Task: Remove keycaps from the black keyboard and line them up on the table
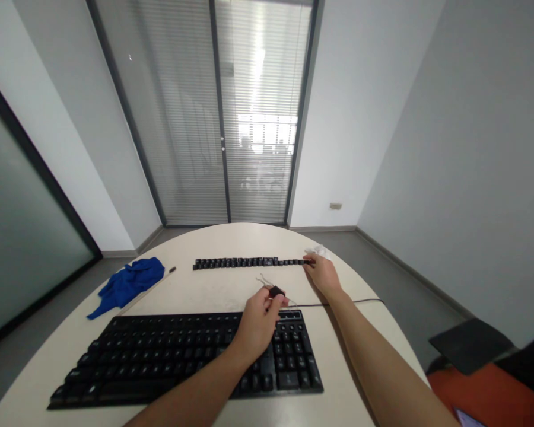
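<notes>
Above the upper right part of a black keyboard (160,347), my left hand (260,317) is closed around a keycap puller (276,291) with a black handle. Its thin wire prongs stick out past the fingers on both sides. Two rows of loose black keycaps (235,262) lie in a line across the table beyond the keyboard. At the right end of this line, my right hand (324,276) has its fingertips pinched on a small black keycap (308,261). My left forearm covers some of the keyboard's lower middle keys.
A blue cloth (131,286) lies at the left, with a thin brush (149,289) beside it. Crumpled white tissue (317,250) sits behind my right hand. A dark cable (360,300) runs to the right edge of the round white table (231,234). An orange chair (476,385) stands at right.
</notes>
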Available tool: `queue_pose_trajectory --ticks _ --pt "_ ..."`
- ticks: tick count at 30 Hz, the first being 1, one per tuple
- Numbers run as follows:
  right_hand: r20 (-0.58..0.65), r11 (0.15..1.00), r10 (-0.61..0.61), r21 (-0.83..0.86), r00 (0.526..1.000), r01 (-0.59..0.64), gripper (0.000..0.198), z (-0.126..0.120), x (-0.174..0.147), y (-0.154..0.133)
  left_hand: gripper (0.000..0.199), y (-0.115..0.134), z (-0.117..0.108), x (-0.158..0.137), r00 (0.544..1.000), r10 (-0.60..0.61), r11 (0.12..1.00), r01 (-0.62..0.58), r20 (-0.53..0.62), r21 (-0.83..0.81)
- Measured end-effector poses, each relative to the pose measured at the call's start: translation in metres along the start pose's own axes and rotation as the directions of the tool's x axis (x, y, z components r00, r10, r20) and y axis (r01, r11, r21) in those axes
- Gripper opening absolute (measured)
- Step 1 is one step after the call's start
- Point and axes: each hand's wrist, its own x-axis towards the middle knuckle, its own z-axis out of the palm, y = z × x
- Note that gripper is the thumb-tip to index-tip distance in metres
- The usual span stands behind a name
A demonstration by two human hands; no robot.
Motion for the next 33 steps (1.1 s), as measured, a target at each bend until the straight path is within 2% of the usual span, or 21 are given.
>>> queue_pose_trajectory --ticks 5,9,14,15,17,18,20,23,26,28,33 --pt "-0.009 1.000 -0.001 -0.026 1.000 0.001 0.026 -0.002 -0.006 -0.005 0.025 0.004 0.001 -0.004 0.999 0.045 0.999 -0.045 -0.003 -0.016" --pt "-0.039 0.998 -0.026 -0.066 0.999 0.023 0.029 -0.010 -0.016 -0.014 0.026 0.016 -0.001 -0.007 0.997 0.068 0.997 -0.069 -0.031 -0.027" --pt "-0.137 0.981 -0.133 -0.157 0.982 0.111 0.026 -0.026 -0.027 -0.048 0.031 0.044 -0.023 -0.002 0.989 0.087 0.996 -0.088 -0.123 -0.006" --pt "-0.110 0.981 -0.142 -0.151 0.984 0.125 0.024 -0.029 -0.031 -0.060 0.032 0.051 -0.029 -0.001 0.982 0.107 0.994 -0.108 -0.158 0.000" --pt "0.034 0.976 -0.191 -0.103 0.981 0.193 0.020 -0.032 -0.043 -0.089 0.035 0.064 -0.043 0.002 0.960 0.144 0.989 -0.150 -0.238 -0.007" --pt "0.118 0.966 -0.246 -0.053 0.962 0.253 0.020 -0.032 -0.052 -0.107 0.036 0.071 -0.049 0.003 0.950 0.166 0.985 -0.174 -0.266 -0.008" --pt "0.198 0.915 -0.403 0.084 0.894 0.394 0.028 -0.031 -0.075 -0.141 0.038 0.081 -0.061 0.004 0.928 0.208 0.976 -0.219 -0.310 0.001" --pt "0.309 0.791 -0.611 0.233 0.729 0.565 0.054 -0.026 -0.113 -0.181 0.039 0.090 -0.074 0.002 0.907 0.229 0.970 -0.242 -0.354 0.008" --pt "0.422 0.726 -0.683 0.311 0.595 0.613 0.082 -0.019 -0.141 -0.192 0.040 0.088 -0.083 0.000 0.917 0.208 0.976 -0.217 -0.340 0.013" --pt "0.460 0.737 -0.670 0.318 0.583 0.597 0.085 -0.015 -0.149 -0.186 0.041 0.081 -0.088 -0.002 0.936 0.183 0.983 -0.181 -0.299 0.035" --pt "0.478 0.764 -0.641 0.315 0.601 0.564 0.081 -0.023 -0.149 -0.161 0.039 0.057 -0.110 -0.009 0.960 0.111 0.989 -0.082 -0.257 0.123"
